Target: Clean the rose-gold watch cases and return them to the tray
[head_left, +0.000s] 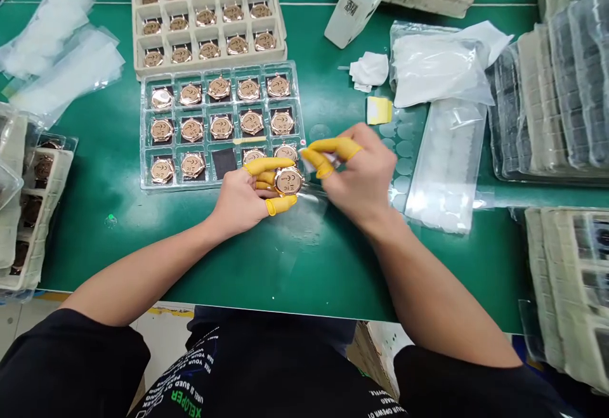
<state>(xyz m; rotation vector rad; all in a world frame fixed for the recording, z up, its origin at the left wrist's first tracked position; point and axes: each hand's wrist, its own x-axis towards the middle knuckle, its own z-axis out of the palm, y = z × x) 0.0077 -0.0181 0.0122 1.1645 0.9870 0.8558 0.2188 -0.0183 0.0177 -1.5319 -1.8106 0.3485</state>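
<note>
My left hand (245, 196), with yellow finger cots on its fingertips, grips a rose-gold watch case (288, 181) by its edge, the printed back facing up. Just to the right, my right hand (361, 170), also in yellow finger cots, pinches a small white wipe (310, 163) close to the case. Behind both hands lies a clear plastic tray (142, 180) of similar watch cases in compartments. One front-row compartment shows only a black pad (223, 163). A thin yellowish stick (249, 141) rests across the tray. My left fingers partly cover the front-row cases nearby.
A beige tray (137, 69) of watch cases sits behind the clear one. To the right are a white bottle (354, 15), crumpled wipes (370, 70), a yellow-and-white pad (379, 110) and plastic bags (442, 164). Stacked trays (528, 101) line the right side; more trays (52, 215) stand left.
</note>
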